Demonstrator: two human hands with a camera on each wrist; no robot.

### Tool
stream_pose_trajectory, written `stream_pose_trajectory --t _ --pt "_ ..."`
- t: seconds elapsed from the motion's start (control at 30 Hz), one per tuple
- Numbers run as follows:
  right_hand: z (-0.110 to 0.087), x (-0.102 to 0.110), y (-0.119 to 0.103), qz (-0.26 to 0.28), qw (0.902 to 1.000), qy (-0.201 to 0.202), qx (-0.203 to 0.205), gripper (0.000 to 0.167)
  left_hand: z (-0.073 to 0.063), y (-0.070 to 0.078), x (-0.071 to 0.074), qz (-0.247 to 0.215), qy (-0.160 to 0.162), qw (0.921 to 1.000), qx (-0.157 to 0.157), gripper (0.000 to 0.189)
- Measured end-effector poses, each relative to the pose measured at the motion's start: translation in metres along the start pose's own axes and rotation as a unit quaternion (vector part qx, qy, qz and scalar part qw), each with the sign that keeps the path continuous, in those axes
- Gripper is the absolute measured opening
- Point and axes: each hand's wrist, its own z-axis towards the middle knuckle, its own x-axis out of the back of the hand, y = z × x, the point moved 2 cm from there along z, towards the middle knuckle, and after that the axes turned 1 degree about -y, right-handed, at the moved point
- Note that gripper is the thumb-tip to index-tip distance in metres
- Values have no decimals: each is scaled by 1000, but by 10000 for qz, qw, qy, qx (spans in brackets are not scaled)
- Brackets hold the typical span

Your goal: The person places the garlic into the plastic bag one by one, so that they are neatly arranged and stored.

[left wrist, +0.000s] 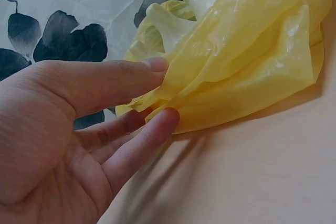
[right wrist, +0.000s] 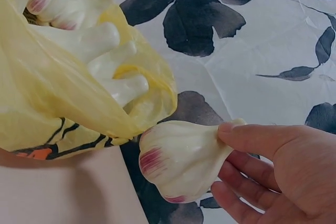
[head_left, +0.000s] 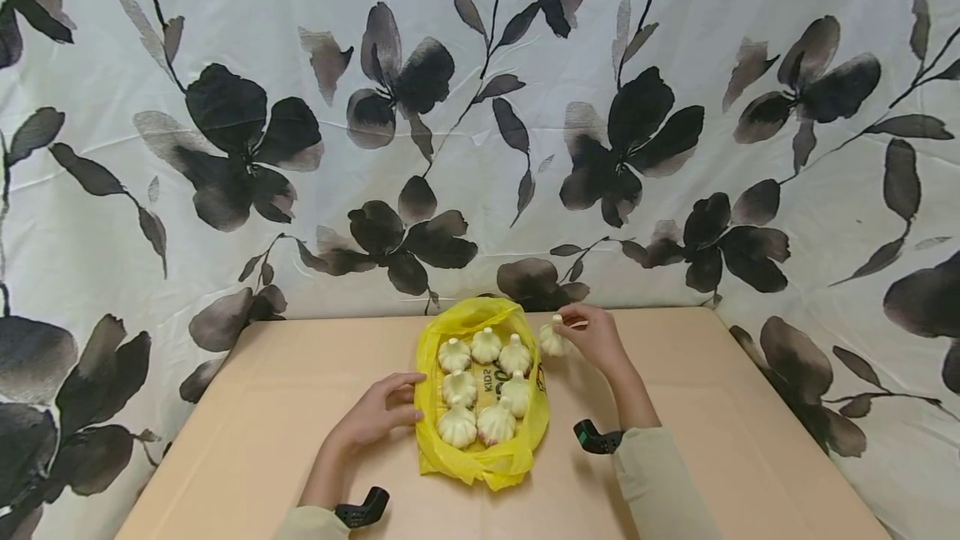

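Note:
A yellow plastic bag (head_left: 483, 473) lies wide-mouthed on the table, several white garlic bulbs (head_left: 459, 427) standing inside it. My left hand (head_left: 384, 408) is at the bag's left side, its fairly straight thumb and fingertips touching the thin plastic, spread apart in the left wrist view. Just right of the bag, my right hand (head_left: 596, 338) pinches one garlic bulb (right wrist: 181, 161) by its stem between thumb and fingers. This bulb has purple streaks and hangs beside the bag's rim in the right wrist view.
The light tan table (head_left: 300, 373) runs back to a white cloth (head_left: 480, 215) with dark flowers, which hangs behind and at both sides. Black printing (head_left: 487, 380) shows on the bag's floor between the bulbs. A black device is worn on each wrist.

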Motion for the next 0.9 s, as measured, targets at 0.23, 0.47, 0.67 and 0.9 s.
stream_pose_trajectory --t 0.23,0.47,0.67,0.9 --pt "-1 -3 -5 104 9999 -75 84 21 3 -3 -2 -9 93 9999 93 61" --pt "-3 -7 -8 255 9995 -168 108 20 5 -5 -3 -41 125 9999 58 61" --pt "-5 -12 -9 259 9993 -250 82 19 4 -5 -2 -72 138 9998 117 62" --pt "-7 -17 -17 387 9988 -282 123 21 2 -3 -2 -2 183 9997 191 61"
